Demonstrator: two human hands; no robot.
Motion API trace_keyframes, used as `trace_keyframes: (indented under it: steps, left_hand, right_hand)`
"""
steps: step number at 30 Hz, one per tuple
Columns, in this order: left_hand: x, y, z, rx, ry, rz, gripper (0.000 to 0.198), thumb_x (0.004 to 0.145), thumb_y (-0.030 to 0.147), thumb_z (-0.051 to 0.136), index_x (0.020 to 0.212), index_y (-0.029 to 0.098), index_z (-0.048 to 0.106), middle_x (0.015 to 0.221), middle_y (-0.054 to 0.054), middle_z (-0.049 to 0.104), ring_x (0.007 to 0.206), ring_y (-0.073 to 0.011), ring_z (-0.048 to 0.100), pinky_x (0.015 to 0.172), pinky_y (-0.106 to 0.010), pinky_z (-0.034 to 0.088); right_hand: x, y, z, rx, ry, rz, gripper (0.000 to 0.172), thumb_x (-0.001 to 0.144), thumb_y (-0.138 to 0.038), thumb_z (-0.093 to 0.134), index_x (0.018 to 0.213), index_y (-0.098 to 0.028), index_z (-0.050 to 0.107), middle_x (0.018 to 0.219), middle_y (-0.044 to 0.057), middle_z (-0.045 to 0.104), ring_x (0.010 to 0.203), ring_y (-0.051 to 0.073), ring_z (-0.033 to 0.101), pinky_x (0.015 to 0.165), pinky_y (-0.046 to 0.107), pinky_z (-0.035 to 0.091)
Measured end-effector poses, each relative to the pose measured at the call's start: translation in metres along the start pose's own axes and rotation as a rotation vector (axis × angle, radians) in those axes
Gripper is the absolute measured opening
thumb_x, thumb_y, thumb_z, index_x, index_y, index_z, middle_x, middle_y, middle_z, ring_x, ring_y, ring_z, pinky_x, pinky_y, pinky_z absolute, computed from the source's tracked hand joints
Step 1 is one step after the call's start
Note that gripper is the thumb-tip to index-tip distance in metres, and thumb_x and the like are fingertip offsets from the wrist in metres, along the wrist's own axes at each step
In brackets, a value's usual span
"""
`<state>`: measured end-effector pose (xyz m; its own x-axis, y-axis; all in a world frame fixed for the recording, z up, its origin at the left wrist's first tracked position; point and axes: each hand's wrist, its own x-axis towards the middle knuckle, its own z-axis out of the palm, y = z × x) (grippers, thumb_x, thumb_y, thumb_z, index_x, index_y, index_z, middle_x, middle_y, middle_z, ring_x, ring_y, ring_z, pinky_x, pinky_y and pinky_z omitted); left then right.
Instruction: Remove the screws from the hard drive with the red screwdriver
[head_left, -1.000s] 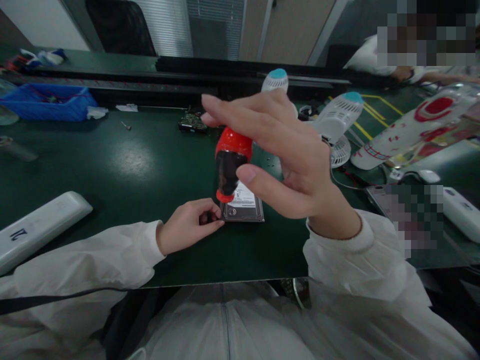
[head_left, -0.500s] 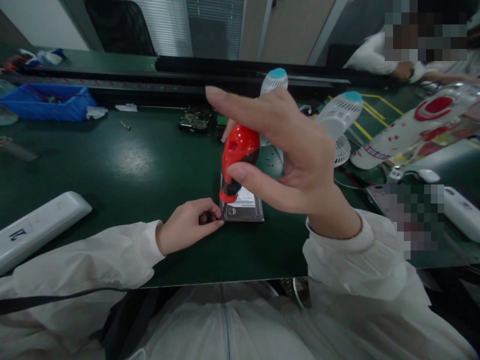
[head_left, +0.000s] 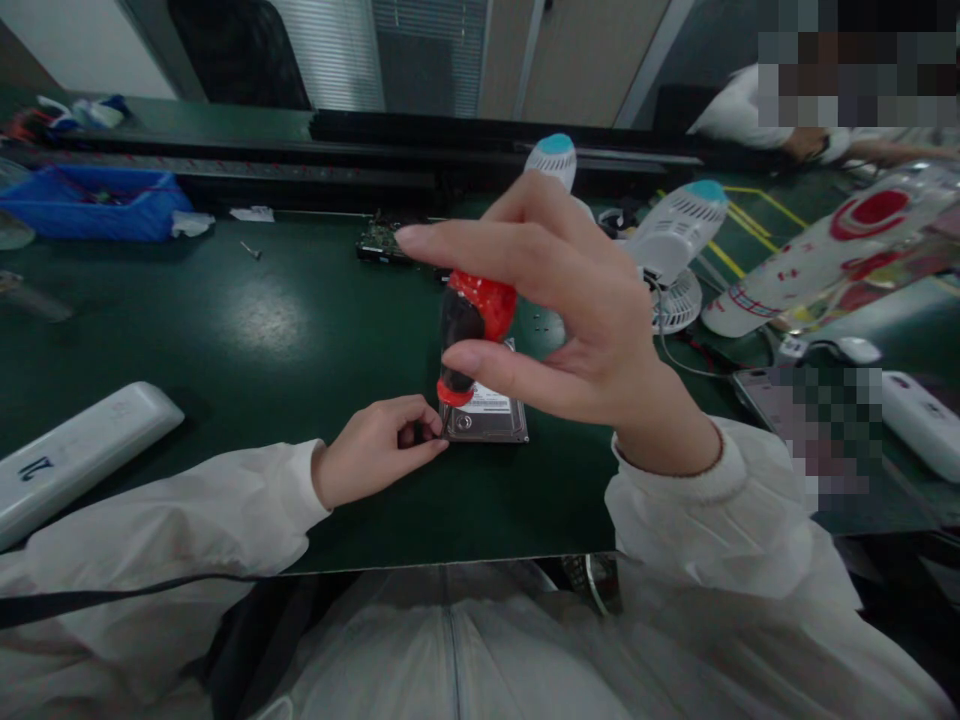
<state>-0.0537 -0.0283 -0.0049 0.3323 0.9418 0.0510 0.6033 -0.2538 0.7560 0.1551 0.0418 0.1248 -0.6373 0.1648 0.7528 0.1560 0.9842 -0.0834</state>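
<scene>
A screwdriver [head_left: 463,325] with a thick red and black handle stands nearly upright, its thin shaft reaching down to the front left corner of a hard drive [head_left: 491,428]. My right hand [head_left: 570,300] is around the handle, the thumb against its near side and the index finger stretched out past its top. At that same corner, the thumb and fingers of my left hand [head_left: 386,445] close on the drive's edge, right beside the shaft. The screwdriver's tip is hidden by these fingertips. My right hand and the handle cover much of the drive's label.
Behind the drive lies a circuit board unit [head_left: 386,240]. Several tiny screws [head_left: 540,322] sit to its right, near white fans [head_left: 679,235]. A blue bin [head_left: 97,205] stands back left, a white bar-shaped case [head_left: 90,460] at left. A bottle [head_left: 817,250] and a phone [head_left: 795,410] are at right; a co-worker's sleeve shows beyond.
The screwdriver handle has turned, so its black side now shows more. My right index finger has come down and my thumb has shifted slightly left. My left hand stays put.
</scene>
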Motion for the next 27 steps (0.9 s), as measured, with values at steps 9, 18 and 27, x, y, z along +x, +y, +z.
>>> trace_keyframes:
  steps: [9, 18, 27]
  left_hand:
    - [-0.0005, 0.0002, -0.0001, -0.008, 0.007, -0.012, 0.015, 0.087, 0.033, 0.069, 0.084, 0.018, 0.065, 0.077, 0.002, 0.065, 0.059, -0.0099, 0.053, 0.055, -0.024, 0.040]
    - [-0.0002, -0.0022, 0.0003, -0.008, -0.010, -0.014, 0.016, 0.088, 0.035, 0.068, 0.087, 0.018, 0.067, 0.078, 0.001, 0.066, 0.061, -0.0109, 0.054, 0.056, -0.024, 0.041]
    - [-0.0003, -0.0017, 0.0000, -0.007, -0.018, -0.013, 0.016, 0.088, 0.034, 0.067, 0.087, 0.018, 0.066, 0.078, 0.001, 0.066, 0.060, -0.0104, 0.053, 0.056, -0.024, 0.040]
  right_hand:
    - [0.0002, 0.0058, 0.0033, 0.009, 0.098, -0.070, 0.039, 0.099, -0.037, 0.054, 0.128, -0.012, 0.061, 0.112, -0.001, 0.073, 0.098, 0.012, 0.065, 0.096, 0.034, 0.055]
    - [0.0024, 0.0021, 0.0016, 0.125, 0.006, -0.049, 0.042, 0.099, -0.024, 0.040, 0.133, -0.004, 0.052, 0.135, 0.007, 0.067, 0.113, 0.012, 0.064, 0.105, 0.034, 0.052]
    - [0.0008, 0.0027, -0.0001, 0.072, -0.027, -0.058, 0.044, 0.101, -0.028, 0.039, 0.137, -0.007, 0.052, 0.136, 0.005, 0.066, 0.122, 0.016, 0.061, 0.113, 0.037, 0.047]
